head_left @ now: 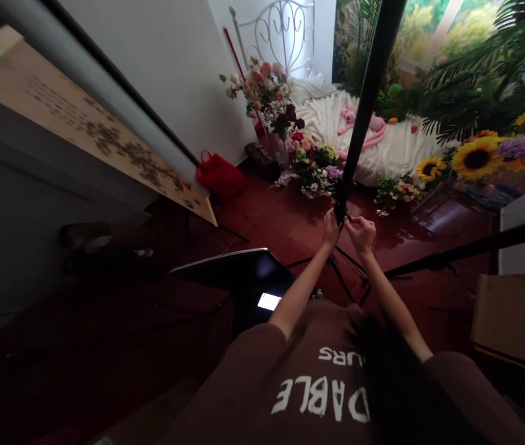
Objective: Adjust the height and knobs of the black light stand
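Note:
A black tripod stand rises in front of me, its pole leaning toward the upper right and its legs spread on the floor below. My left hand is wrapped round the pole low down, near a dark clamp joint. On the other side my right hand pinches a small dark knob at the same joint. The fingers partly cover the knob, so its exact shape is hidden.
A second black pole slants in from the right above a cardboard box. To the left are a dark panel with a lit phone, a red bag and a long painted board. Artificial flowers and a white-draped bed stand ahead.

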